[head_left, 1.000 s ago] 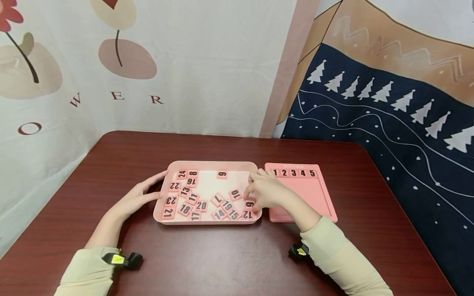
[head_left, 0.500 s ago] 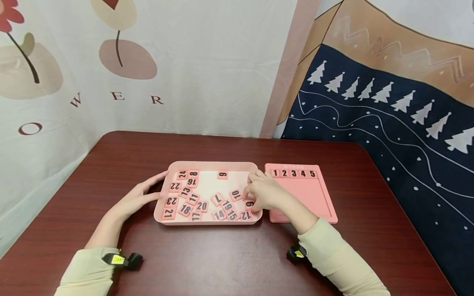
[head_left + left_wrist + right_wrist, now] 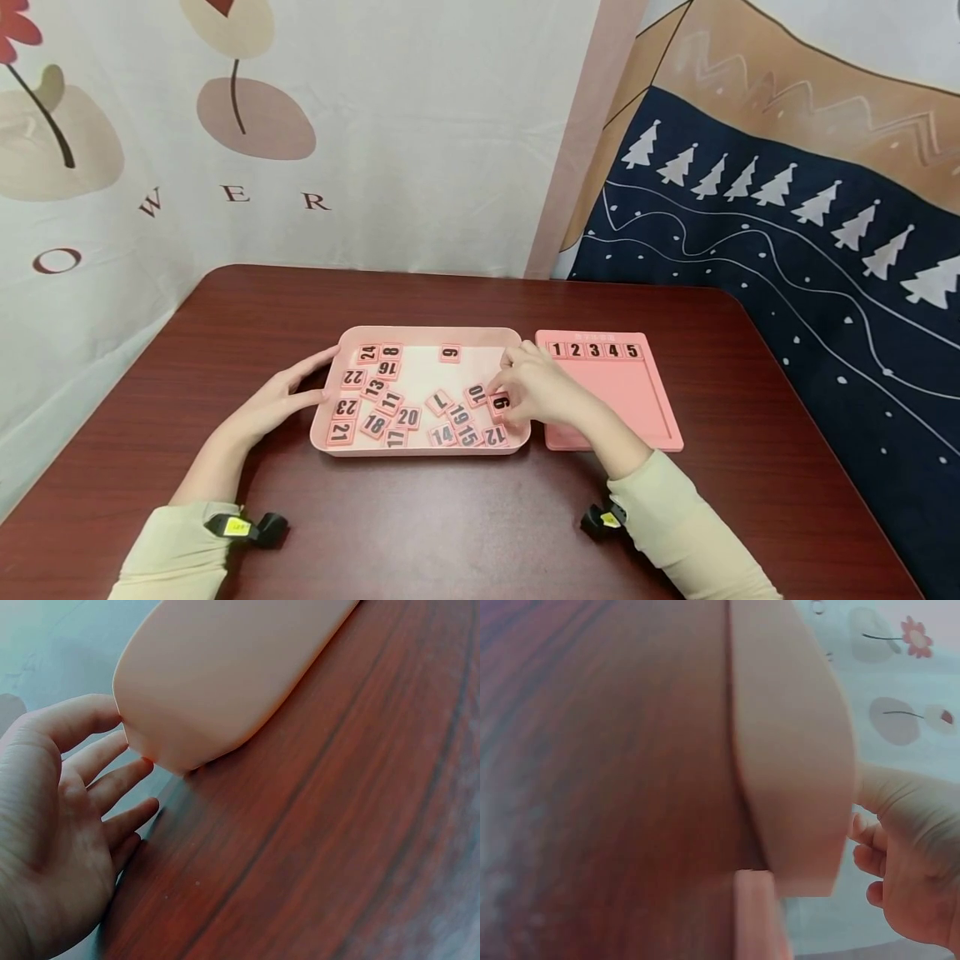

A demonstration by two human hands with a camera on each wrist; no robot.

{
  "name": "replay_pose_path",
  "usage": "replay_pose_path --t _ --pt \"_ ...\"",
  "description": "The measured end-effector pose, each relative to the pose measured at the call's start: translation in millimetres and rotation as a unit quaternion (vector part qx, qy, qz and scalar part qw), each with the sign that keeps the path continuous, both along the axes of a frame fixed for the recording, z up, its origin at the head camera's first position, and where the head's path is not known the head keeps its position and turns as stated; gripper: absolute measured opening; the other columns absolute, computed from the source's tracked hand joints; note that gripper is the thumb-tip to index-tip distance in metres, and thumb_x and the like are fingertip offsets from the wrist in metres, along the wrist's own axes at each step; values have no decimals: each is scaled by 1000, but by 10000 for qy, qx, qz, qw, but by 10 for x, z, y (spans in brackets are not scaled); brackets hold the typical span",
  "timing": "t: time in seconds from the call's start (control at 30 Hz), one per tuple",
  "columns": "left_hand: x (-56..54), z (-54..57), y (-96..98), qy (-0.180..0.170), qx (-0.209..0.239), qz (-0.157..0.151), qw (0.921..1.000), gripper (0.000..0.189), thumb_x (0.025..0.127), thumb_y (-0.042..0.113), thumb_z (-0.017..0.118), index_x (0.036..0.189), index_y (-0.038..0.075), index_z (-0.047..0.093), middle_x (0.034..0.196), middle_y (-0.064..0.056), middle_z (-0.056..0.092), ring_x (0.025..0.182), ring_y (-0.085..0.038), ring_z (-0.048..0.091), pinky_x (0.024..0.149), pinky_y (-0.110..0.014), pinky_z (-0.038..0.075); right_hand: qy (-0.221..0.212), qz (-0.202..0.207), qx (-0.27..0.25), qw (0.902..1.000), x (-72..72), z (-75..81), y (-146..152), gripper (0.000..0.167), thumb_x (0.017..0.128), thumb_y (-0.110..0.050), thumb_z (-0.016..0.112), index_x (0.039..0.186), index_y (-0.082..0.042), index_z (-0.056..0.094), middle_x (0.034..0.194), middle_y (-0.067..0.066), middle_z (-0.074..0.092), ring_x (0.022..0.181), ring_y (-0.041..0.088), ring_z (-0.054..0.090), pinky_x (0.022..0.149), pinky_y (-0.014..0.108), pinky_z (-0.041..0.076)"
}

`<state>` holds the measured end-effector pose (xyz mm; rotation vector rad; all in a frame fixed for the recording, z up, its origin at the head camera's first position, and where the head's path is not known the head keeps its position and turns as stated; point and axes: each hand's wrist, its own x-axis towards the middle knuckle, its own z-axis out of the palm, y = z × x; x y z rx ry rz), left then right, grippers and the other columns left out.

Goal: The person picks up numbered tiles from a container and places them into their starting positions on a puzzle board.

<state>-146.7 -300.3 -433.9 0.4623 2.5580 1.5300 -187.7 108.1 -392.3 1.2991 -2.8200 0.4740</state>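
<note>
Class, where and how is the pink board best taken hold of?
Probably grip the pink board by its right edge, coming from the right: that edge is straight and exposed, while the tray and right hand crowd the left.

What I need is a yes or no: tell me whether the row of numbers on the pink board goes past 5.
No: in the head view, the row on the pink board ends with the tile numbered 5.
</note>
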Motion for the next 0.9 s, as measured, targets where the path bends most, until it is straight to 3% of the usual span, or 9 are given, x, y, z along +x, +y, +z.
replay_pose_path --t 0.13,0.37,0.6,0.9 --pt "-2 -3 -3 10 20 -29 10000 64 94 16 63 151 17 33 153 -7 30 137 -9 21 98 -12 20 -21 26 -444 9990 24 81 46 32 65 -41 87 92 -27 77 83 -7 39 81 14 33 72 34 27" --pt "-6 -10 -9 30 46 -62 10000 64 94 15 62 150 15 33 153 -8 31 136 -5 22 97 -11 20 145 -49 -941 9954 51 203 232 29 66 -24 88 93 -24 77 86 -8 41 83 14 34 72 33 29" --pt "-3 -7 -3 82 68 -94 9999 63 94 15 62 150 14 34 152 -9 31 135 -3 22 97 -10 21 284 -354 -919 9947 42 217 479 30 66 -18 86 95 -22 77 88 -6 43 86 16 36 74 35 29" --pt "-10 -3 11 183 167 -173 9995 63 93 12 62 150 12 34 152 -11 32 134 1 23 97 -8 20 68 -835 -656 9943 -18 51 788 33 65 -17 85 96 -23 77 92 -7 47 96 18 39 82 41 28"
